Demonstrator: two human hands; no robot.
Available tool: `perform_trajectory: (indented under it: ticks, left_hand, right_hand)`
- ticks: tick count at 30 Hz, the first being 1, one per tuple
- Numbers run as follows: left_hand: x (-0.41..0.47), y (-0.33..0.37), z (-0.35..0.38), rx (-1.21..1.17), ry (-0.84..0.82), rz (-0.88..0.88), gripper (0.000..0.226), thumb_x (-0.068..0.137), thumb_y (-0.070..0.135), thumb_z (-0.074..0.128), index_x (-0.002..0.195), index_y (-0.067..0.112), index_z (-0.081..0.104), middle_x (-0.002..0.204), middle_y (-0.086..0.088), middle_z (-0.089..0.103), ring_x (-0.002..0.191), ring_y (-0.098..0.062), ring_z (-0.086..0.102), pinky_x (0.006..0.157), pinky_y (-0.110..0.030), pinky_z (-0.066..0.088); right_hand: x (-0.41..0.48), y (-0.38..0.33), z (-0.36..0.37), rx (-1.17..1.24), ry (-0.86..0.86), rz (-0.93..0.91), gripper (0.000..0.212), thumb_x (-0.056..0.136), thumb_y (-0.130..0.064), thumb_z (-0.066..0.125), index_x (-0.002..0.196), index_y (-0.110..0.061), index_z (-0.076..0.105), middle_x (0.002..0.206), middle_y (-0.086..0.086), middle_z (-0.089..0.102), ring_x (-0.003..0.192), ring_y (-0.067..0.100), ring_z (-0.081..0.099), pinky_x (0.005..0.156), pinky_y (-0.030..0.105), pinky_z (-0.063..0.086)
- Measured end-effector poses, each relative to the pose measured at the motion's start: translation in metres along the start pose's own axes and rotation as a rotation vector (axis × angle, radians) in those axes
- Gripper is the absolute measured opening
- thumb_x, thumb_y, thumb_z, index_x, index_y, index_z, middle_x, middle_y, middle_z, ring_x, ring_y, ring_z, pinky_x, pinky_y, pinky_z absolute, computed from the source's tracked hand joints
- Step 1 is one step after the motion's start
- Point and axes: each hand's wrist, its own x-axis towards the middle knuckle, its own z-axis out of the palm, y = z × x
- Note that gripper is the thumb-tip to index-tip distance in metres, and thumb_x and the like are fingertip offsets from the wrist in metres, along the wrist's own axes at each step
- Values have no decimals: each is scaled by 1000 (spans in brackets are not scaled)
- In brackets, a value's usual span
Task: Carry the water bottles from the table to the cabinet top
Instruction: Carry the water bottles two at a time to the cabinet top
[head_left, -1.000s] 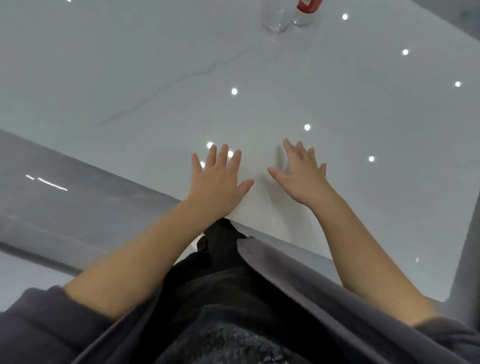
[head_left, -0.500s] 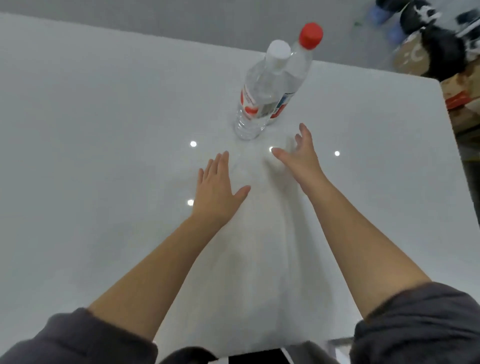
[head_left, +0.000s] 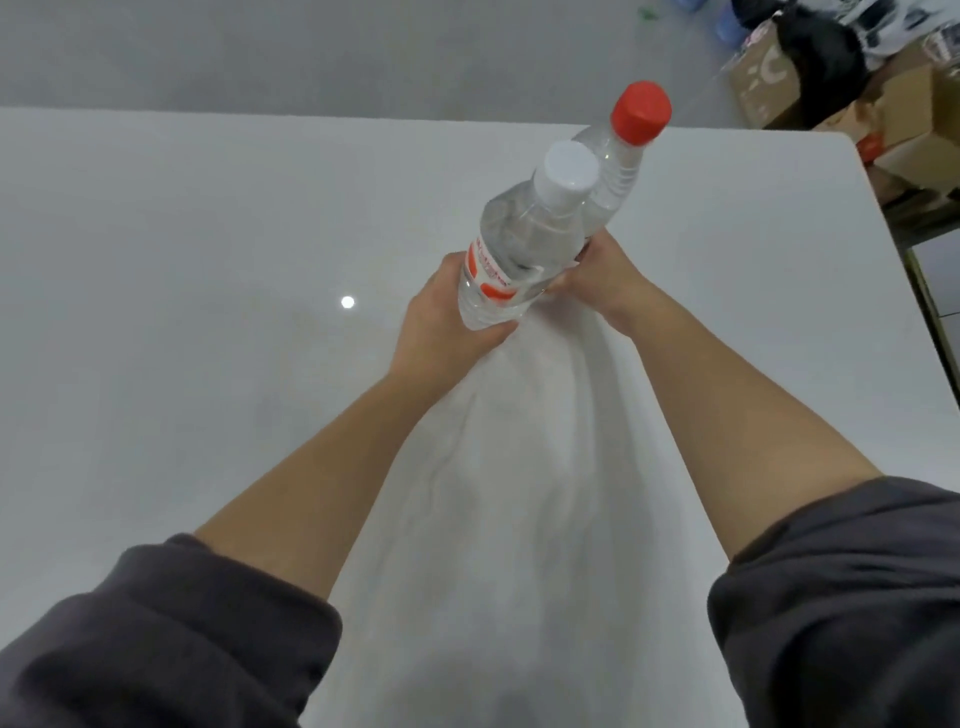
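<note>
Two clear water bottles stand close together on the white table (head_left: 208, 415). The nearer bottle (head_left: 514, 249) has a white cap and a red-and-white label. My left hand (head_left: 441, 327) grips its lower body from the left, thumb under the label. The farther bottle (head_left: 618, 166) has a red cap and is mostly hidden behind the first. My right hand (head_left: 597, 280) wraps around its lower part, and the fingers are hidden behind the bottles.
The table's far edge runs across the top, with grey floor beyond. Its right edge is near the cardboard boxes (head_left: 904, 130) and a dark bag (head_left: 821, 57) lying on the floor at the upper right.
Both hands reached forward across the table from flat and open to closing around the two bottles. The view has moved in closer over the bottles.
</note>
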Motion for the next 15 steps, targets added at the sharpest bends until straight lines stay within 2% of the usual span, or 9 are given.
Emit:
perform_trajectory:
  ticks: [2,3,5,7,10,13,15]
  left_hand:
    - [-6,-9,-6,-11,-22,-2,54,71,34,81,115,32,49,103,17,64,94,-2,62,78,-21,51]
    - [-10,-13,-8,-15,-27,-4,55,70,32,82,115,33,49,103,18,64,95,-2,62,79,-22,51]
    - [-17,-16,-10,-19,-39,4,61,70,28,83,119,32,48,105,20,63,98,-1,62,82,-21,50]
    - [-19,-16,-11,-32,-41,15,66,70,26,84,124,31,46,108,21,62,100,1,61,83,-18,49]
    - [-20,-12,-11,-44,-45,12,61,71,27,83,120,35,48,107,20,63,97,7,60,80,-13,47]
    - [-28,-8,-11,-27,-69,-4,58,72,28,82,117,36,47,101,22,63,90,13,58,70,-3,41]
    - [-38,-5,-7,3,-112,-18,60,72,27,83,119,33,47,99,23,61,89,13,57,69,-5,40]
  right_hand:
    - [-13,5,3,27,-17,-15,40,71,12,76,99,-14,65,83,-18,73,81,-4,67,73,14,50]
    - [-22,12,6,54,-17,-13,38,72,8,78,102,-11,66,87,-15,74,85,-2,69,75,15,50]
    - [-35,28,13,108,32,12,55,68,-12,82,119,-5,61,108,0,73,100,10,69,80,22,51]
    - [-41,38,19,150,87,28,70,65,-21,84,127,-7,56,119,5,69,109,15,66,84,25,52]
    - [-57,42,30,215,195,18,70,68,-17,88,129,-15,54,121,1,68,110,13,66,89,29,55]
    - [-81,51,36,213,239,3,75,65,-33,91,129,-16,56,121,0,69,110,16,67,94,40,55]
    - [-103,64,37,197,271,50,74,63,-41,90,126,-18,58,117,-4,70,106,13,68,91,37,56]
